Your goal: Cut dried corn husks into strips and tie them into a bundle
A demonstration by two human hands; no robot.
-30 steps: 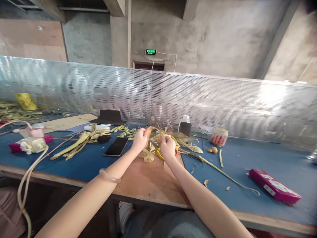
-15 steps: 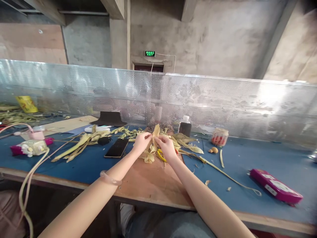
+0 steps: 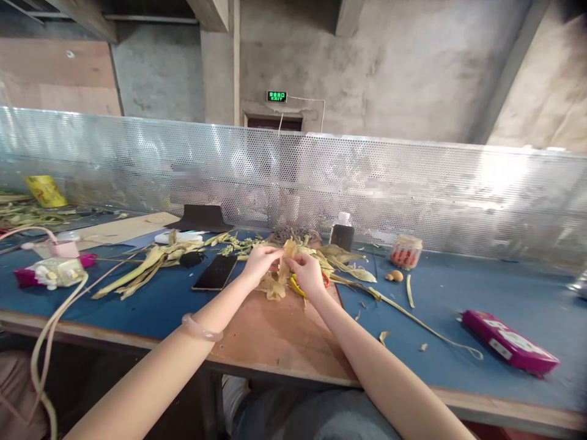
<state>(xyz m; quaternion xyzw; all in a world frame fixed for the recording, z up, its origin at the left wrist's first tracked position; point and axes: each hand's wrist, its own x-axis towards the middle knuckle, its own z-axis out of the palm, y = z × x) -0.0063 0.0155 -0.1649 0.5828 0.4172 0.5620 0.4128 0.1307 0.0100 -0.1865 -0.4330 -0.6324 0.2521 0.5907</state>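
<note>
Between my two hands, over the wooden board (image 3: 275,342), is a dry tan leaf (image 3: 288,249). My left hand (image 3: 262,263) pinches its left side, with the fingers closed. My right hand (image 3: 306,272) pinches the right side with thumb and fingertips. Below the hands lie pale crumpled leaf pieces (image 3: 276,288) on the board. Scissors with yellow and red handles (image 3: 298,286) rest partly hidden under my right hand. More dried leaves (image 3: 342,260) spread out behind and to the right.
A black phone (image 3: 214,273) and a dried stalk bundle (image 3: 147,269) lie left. A bottle (image 3: 342,232), a jar (image 3: 406,252), small brown lumps (image 3: 395,276) and a magenta power strip (image 3: 509,342) are right. Cables (image 3: 59,318) hang over the left edge. A perforated metal screen (image 3: 389,195) stands behind.
The leaf stood tall and upright between my fingers; now it appears shorter and bent, its top lower. Both hands stay close together, and the view has shifted slightly.
</note>
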